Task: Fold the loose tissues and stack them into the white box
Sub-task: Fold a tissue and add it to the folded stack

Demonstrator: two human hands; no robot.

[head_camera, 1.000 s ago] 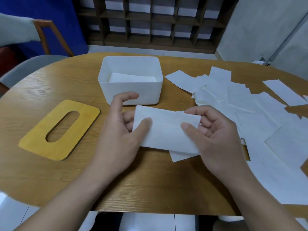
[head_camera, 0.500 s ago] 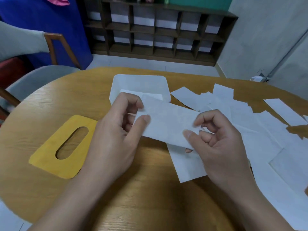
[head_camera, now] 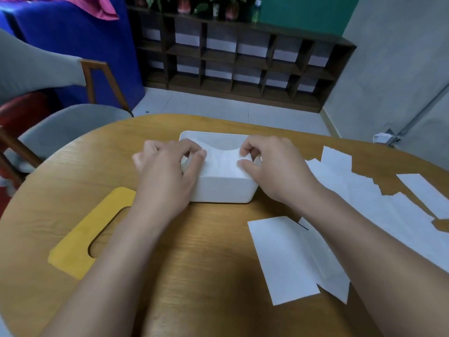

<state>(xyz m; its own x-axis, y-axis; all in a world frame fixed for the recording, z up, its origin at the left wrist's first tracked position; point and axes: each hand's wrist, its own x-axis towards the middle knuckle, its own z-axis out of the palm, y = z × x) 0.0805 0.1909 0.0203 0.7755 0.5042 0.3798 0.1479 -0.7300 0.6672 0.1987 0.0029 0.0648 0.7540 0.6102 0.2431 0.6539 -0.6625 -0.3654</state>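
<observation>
The white box stands open at the middle of the wooden table. A folded tissue sags across its opening. My left hand pinches the tissue's left end over the box's left rim. My right hand pinches the right end between thumb and fingers at the right rim. Loose tissues lie spread over the right half of the table, and one flat tissue lies near me beside my right forearm. The box's inside is hidden by the tissue and my hands.
A yellow lid with an oval slot lies flat at the left, partly under my left forearm. The wooden table is rounded at the far edge. A grey chair stands beyond the left edge, a dark cubby shelf against the wall.
Both hands carried the folded tissue away from me, from above the table's middle to over the box's opening. The flat tissue beneath it stayed on the table.
</observation>
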